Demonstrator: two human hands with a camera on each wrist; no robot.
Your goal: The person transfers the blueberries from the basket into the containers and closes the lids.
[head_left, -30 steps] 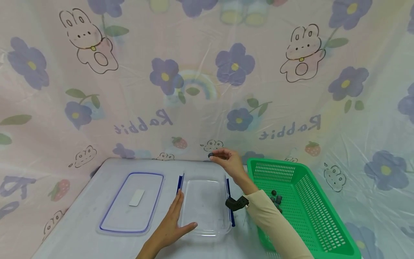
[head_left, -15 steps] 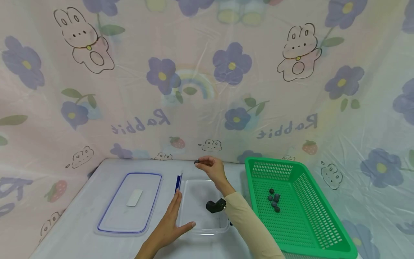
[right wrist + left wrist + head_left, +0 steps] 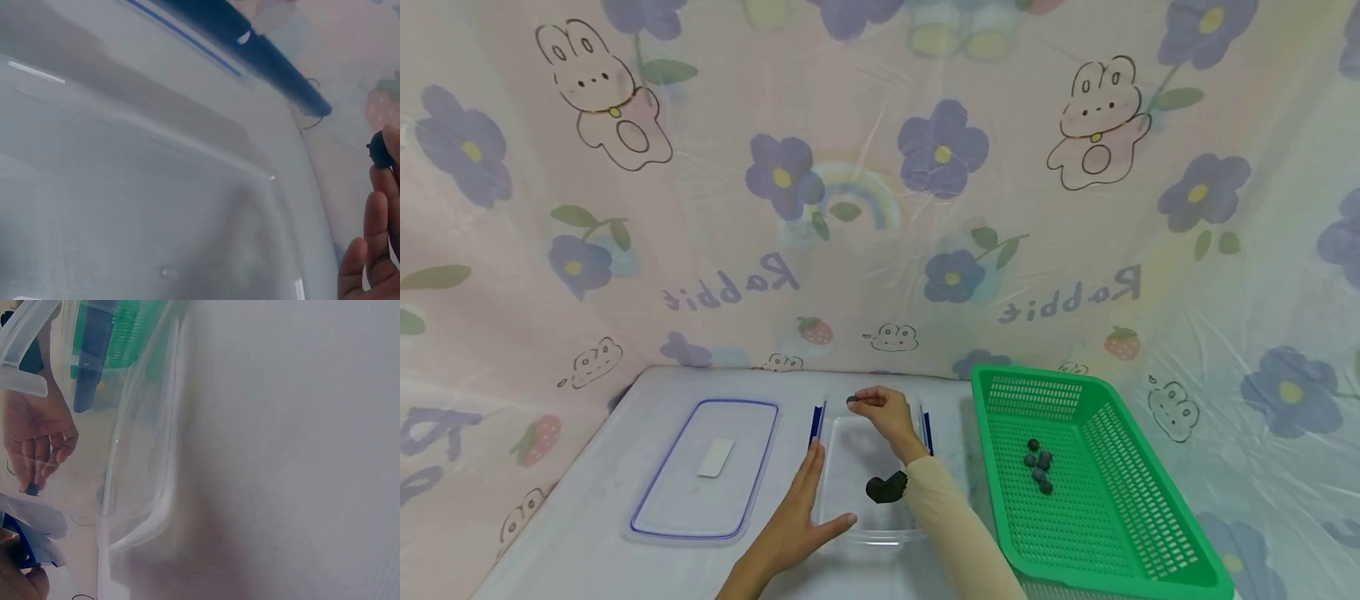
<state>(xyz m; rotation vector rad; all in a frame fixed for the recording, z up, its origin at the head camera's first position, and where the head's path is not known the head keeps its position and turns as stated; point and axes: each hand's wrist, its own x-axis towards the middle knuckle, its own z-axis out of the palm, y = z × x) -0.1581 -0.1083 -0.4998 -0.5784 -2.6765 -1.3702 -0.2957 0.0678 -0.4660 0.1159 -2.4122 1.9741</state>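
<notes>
We see a white table (image 3: 580, 533). Toward its left edge lies a clear lid (image 3: 685, 493) bordered in blue; next to that stands a clear box (image 3: 850, 479); a green basket (image 3: 1097, 533) hides the far right corner from us.

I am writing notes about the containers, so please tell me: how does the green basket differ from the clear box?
The green basket has perforated walls, while the clear box has solid, transparent ones. The green basket looks larger than the clear box. The clear box has blue side flaps; the green basket shows none. Both are roughly rectangular and open-topped.
</notes>
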